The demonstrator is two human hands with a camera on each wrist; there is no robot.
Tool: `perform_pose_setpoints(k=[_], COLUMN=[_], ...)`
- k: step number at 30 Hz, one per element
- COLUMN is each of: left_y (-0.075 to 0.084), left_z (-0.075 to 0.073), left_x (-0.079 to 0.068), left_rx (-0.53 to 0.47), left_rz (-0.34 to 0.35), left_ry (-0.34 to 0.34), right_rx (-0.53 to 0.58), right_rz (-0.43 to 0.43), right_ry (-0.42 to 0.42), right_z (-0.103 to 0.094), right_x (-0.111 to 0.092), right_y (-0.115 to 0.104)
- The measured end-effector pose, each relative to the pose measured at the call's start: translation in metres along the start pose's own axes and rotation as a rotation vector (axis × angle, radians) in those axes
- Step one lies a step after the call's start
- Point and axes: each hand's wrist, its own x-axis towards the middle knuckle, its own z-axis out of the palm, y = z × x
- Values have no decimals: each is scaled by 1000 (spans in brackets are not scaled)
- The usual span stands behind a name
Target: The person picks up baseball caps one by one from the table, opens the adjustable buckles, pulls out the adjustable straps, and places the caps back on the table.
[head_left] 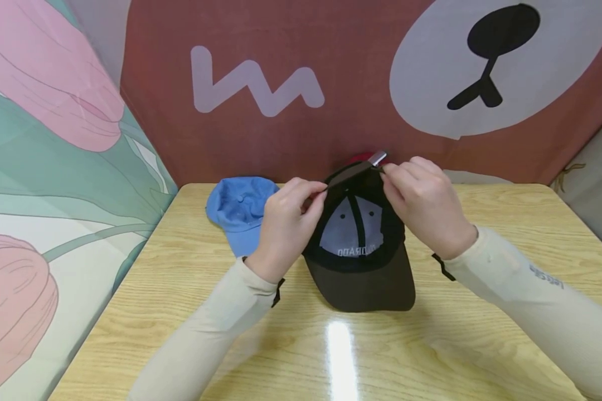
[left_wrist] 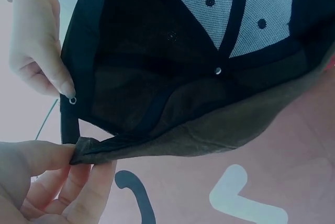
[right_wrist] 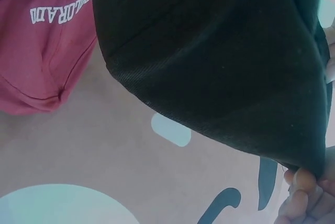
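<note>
A dark brown baseball cap (head_left: 358,289) is held above the table, its brim toward me and its inside showing, with pale mesh front panels and black seam tape. My left hand (head_left: 293,223) pinches its back edge on the left. On the right, my right hand (head_left: 426,200) pinches the back edge beside a shiny silver piece (head_left: 378,159). Inside, the left wrist view shows a small metal eyelet (left_wrist: 73,100) by the right hand's thumb. The right wrist view shows the cap's dark outer cloth (right_wrist: 220,67), with the right hand (right_wrist: 306,198) gripping its lower corner.
A blue cap (head_left: 243,206) lies on the wooden table (head_left: 180,312), left of the dark cap. Behind the dark cap, mostly hidden in the head view, is a red cap (right_wrist: 47,41) with white lettering. A printed cloth backdrop (head_left: 346,94) stands along the table's back edge.
</note>
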Motion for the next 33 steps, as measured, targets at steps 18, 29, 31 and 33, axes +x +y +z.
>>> perform_pose_setpoints(k=[18, 29, 31, 33], left_y=[-1, -2, -2, -2], left_z=[0, 0, -1, -1], left_x=[-2, -1, -2, -2], left_rx=[-16, -25, -33, -40], left_rz=[8, 5, 5, 4], left_ry=[17, 12, 13, 13], right_rx=[-19, -11, -13, -15], right_rz=[23, 24, 27, 30], right_ry=[-6, 4, 2, 1], right_z=[-3, -4, -4, -4], right_x=[-1, 0, 0, 0], right_y=[2, 3, 4, 4])
